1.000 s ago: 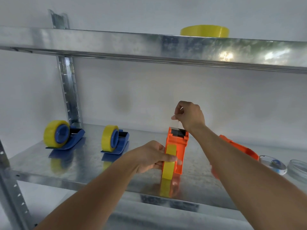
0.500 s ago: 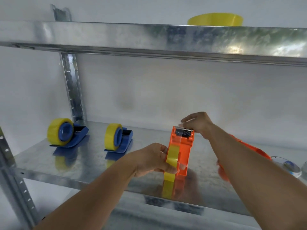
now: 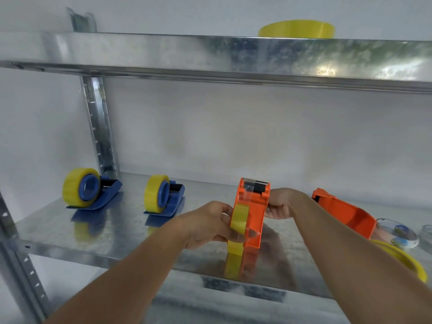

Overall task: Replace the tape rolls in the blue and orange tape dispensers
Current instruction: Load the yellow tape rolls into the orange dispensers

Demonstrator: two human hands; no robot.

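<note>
On shelf (image 3: 117, 232), left hand (image 3: 208, 224) gripped roll (image 3: 239, 220), right hand (image 3: 280, 205) clasped orange dispenser (image 3: 253, 206); loose tape end risked slipping off cutter (image 3: 256, 185).

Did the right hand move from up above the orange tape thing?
Yes. The right hand came down from above the cutter of the orange dispenser, which stands on the shelf, and now holds its right side.

Galvanized metal shelf (image 3: 112, 232) here, pretty shiny. Sitting on it: two blue dispensers (image 3: 106, 191) (image 3: 173, 197) with yellow rolls at left, an orange dispenser (image 3: 254, 206) mid-shelf, an empty orange one (image 3: 343, 211) at right, plus a loose yellow roll (image 3: 406, 263) (half hidden) and clear spools (image 3: 397, 232).
</note>
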